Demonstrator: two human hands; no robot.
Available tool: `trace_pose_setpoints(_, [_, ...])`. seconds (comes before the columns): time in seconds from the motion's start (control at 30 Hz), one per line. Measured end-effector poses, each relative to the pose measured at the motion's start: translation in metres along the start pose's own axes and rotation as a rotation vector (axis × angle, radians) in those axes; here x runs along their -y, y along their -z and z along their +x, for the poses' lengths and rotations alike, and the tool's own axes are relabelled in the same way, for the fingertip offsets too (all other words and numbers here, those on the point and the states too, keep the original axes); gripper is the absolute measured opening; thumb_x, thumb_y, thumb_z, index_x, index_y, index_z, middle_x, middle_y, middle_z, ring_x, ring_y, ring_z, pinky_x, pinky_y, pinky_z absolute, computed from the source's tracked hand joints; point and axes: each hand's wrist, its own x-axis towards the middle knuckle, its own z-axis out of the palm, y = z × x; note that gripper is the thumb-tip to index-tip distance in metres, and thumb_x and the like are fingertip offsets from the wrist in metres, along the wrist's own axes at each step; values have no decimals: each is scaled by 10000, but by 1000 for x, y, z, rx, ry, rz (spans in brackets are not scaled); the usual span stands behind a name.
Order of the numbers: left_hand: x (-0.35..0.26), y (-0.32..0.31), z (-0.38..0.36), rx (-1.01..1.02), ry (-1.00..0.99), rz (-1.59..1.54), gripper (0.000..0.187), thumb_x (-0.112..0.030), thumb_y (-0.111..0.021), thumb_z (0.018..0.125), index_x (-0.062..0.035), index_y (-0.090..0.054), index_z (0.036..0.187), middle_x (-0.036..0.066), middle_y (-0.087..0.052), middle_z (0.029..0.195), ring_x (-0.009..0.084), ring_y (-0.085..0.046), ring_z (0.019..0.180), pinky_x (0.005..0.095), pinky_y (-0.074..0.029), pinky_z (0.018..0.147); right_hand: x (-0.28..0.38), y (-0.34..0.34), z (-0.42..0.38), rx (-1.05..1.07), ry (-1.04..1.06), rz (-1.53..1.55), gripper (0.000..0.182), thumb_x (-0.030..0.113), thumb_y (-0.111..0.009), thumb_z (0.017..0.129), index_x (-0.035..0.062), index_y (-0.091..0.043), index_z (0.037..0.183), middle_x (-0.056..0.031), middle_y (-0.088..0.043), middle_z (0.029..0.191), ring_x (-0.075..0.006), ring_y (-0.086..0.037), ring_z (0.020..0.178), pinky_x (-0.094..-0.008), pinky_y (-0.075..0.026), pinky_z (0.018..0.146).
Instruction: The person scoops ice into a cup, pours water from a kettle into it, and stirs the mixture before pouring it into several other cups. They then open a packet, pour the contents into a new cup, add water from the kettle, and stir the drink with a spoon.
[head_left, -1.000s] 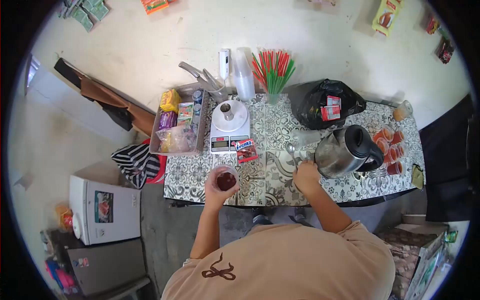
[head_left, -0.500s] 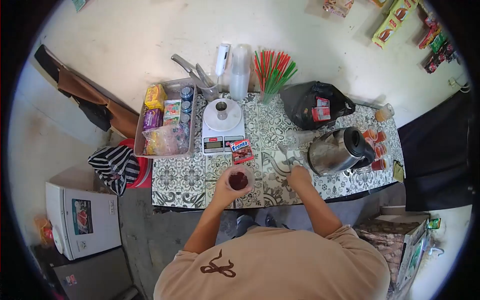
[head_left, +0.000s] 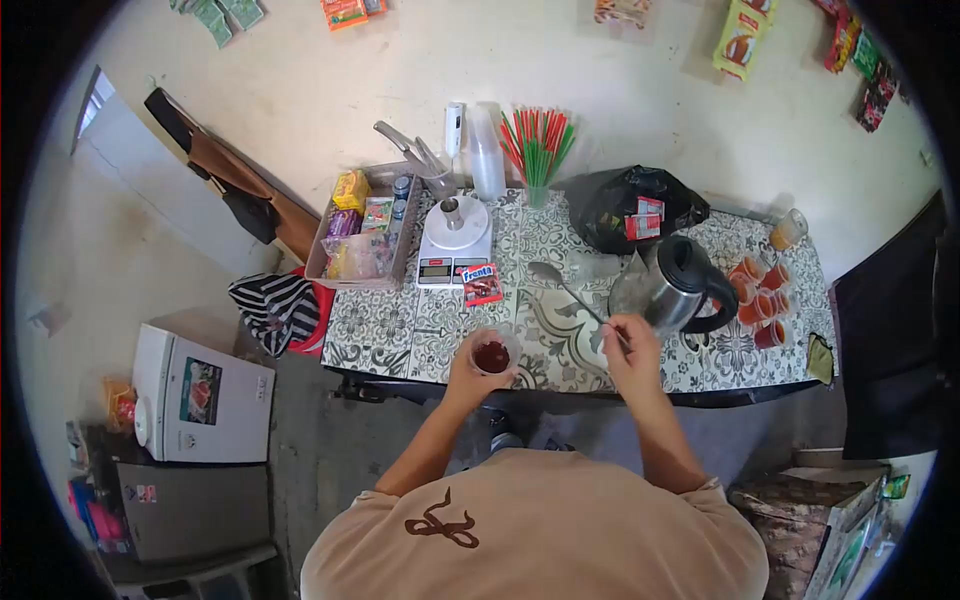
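Note:
My left hand (head_left: 466,382) is closed around a clear plastic cup (head_left: 494,354) with dark red contents, near the table's front edge. A metal spoon (head_left: 572,292) is gripped by its handle in my right hand (head_left: 634,358); its bowl points up and left, apart from the cup. Just beyond the cup lies a red Frenta sachet (head_left: 482,286), against the front of a white kitchen scale (head_left: 455,250). On the scale's round plate stands a small metal jigger (head_left: 451,211). To the right of the spoon is a steel kettle (head_left: 645,296) with a black lid and handle.
Left of the scale sits a basket (head_left: 317,262) of packets and cans. Behind stand knives (head_left: 405,145), stacked clear cups (head_left: 487,160) and red and green straws (head_left: 537,145). A black bag (head_left: 600,215) and several cups of red drink (head_left: 768,306) occupy the right side.
My right hand has risen off the tabletop and moved right, with the spoon now plainly visible in it. My left hand still holds the cup. The camera view has shifted.

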Motion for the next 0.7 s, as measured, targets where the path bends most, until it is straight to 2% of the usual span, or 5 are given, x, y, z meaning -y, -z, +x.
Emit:
trace_pose_setpoints(0.17, [-22,-33,-36,-38,7,-2,685,-94,-797,603,-6,-423,1171,89,-523,1083,173,-508,1033,299,-394,913,59,61,-9,306,142,107,84,2,-609,773,13,-558,839,-97,-525,744,-199,-540,605,-290,-437,529])
trace_pose_setpoints(0.3, [-40,-45,-71,-65,15,18,703,-38,-794,592,-8,-408,1178,77,-532,1074,160,-498,1052,297,-382,937,68,65,-13,477,502,-90,98,46,-624,763,16,-568,837,-91,-532,784,-244,-560,640,-313,-459,566])
trace_pose_setpoints(0.47, [-65,-50,-116,-161,58,-178,628,-24,-773,617,-25,-443,1151,64,-515,1090,141,-510,1012,291,-430,878,83,34,-14,857,504,317,85,40,-607,772,24,-581,851,-100,-555,807,-249,-565,715,-326,-452,621])
trace_pose_setpoints(0.6, [-106,-50,-146,-281,59,-330,599,-26,-745,655,-31,-428,1163,70,-508,1089,139,-516,993,288,-451,829,97,-9,-25,922,703,625,132,-62,-579,744,23,-574,846,-90,-573,805,-235,-581,711,-305,-461,608])
trace_pose_setpoints(0.7, [-120,-36,-165,-359,80,-354,607,-51,-735,656,-35,-422,1176,57,-516,1085,147,-521,974,295,-440,808,117,-25,-32,995,811,662,44,27,-527,791,27,-528,834,-106,-552,799,-271,-560,730,-327,-444,626])
